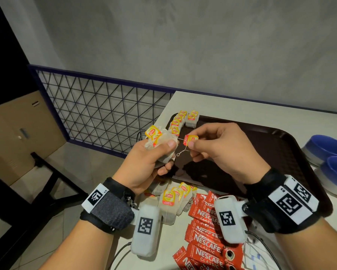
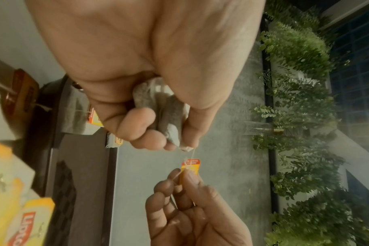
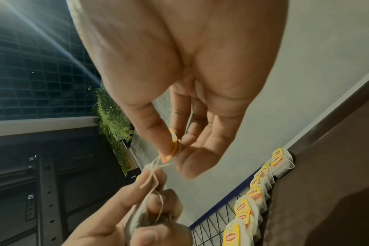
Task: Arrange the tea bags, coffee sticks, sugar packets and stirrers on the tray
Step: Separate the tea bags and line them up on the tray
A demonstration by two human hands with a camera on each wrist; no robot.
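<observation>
- Reading the words first: the yellow and red tags on the tea bags said "Lipton", and the red coffee sticks (image 1: pixel 206 228) said "NESCAFE CLASSIC" in white letters.
- The wrist bands had black-and-white square codes, and small letters "LS" on the left band and "RS" on the right band.
- The left hand (image 1: pixel 150 162) was curled around a small bunch of tea bags (image 1: pixel 160 144), with the thumb pressed on top of them. One Lipton tag stuck up from the bunch.
- The right hand (image 1: pixel 220 149) pinched one small tag (image 1: pixel 191 139) between the thumb and first finger. The other fingers were loosely bent.
- A thin white string (image 1: pixel 182 151) ran from that tag to the bunch in the left hand, with a loop hanging down.
- Both hands were up in the air, over the near left corner of the dark brown tray (image 1: pixel 276 145).
- A row of tea bags (image 1: pixel 178 121) stood along the tray's far left edge, with one more bag just beside the row.
- A loose pile of tea bags (image 1: pixel 173 199) lay on the white table (image 1: pixel 222 104) in front of the tray, just beside the coffee sticks.
- Two blue bowls (image 1: pixel 331 158) sat to the right of the tray.
</observation>
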